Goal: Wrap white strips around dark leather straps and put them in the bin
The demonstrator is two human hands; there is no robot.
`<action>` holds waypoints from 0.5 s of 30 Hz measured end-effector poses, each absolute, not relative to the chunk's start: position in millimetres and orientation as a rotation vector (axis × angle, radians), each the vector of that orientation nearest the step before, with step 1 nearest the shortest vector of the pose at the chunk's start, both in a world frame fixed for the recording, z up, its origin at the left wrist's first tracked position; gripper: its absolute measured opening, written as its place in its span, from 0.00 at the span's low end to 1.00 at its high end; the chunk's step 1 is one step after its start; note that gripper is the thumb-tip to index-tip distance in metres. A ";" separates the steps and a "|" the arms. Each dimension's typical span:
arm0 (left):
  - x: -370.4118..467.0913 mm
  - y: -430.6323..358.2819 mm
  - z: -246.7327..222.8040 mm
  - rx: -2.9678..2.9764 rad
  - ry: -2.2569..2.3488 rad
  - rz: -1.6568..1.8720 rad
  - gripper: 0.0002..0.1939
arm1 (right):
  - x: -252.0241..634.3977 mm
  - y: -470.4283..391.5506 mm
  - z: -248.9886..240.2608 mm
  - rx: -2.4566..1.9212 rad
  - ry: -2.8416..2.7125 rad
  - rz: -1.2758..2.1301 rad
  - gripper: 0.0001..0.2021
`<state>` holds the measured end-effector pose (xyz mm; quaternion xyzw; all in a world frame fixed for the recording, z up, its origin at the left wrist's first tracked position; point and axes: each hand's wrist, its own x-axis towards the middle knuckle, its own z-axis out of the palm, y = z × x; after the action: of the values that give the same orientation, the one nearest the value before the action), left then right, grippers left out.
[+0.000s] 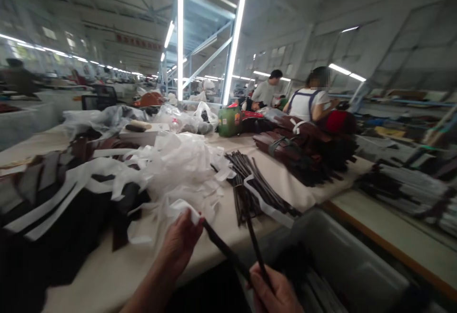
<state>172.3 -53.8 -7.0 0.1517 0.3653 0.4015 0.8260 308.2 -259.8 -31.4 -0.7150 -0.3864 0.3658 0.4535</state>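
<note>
I am pinching a thin dark strip (228, 253) in my left hand (182, 241), white tape (185, 206) at its end. My right hand (271, 289) is pinching another strip (257, 251). I am pulling slowly over the counter (107, 275) edge. The grey bin (350, 256) is giving room.

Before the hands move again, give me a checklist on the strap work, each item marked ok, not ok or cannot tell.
1. Left hand grips the dark strap at its white-wrapped end: ok.
2. Right hand holds the strap's other part: ok.
3. Strap clear of the strap pile on the table: cannot tell; it reaches up toward it.
4. Loose white strips kept away from the left hand: not ok.
5. Grey bin open beside the right hand: ok.
</note>
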 end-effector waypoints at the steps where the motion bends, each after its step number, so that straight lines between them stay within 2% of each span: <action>1: 173.9 -55.2 -6.6 0.319 0.770 0.852 0.08 | 307.8 -258.3 -32.6 -1.721 -0.917 0.994 0.34; 5: 173.7 -61.5 -9.5 0.275 0.718 0.829 0.07 | 308.2 -254.5 -32.8 -1.662 -0.856 1.102 0.33; 15: 169.9 -65.8 -6.1 0.257 0.711 0.784 0.11 | 309.0 -251.0 -54.9 -1.536 -0.817 1.210 0.31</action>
<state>169.9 -65.8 -6.1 0.1223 0.3384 0.3728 0.8553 309.0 -251.0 -54.9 -0.6320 -0.3361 0.4980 0.4894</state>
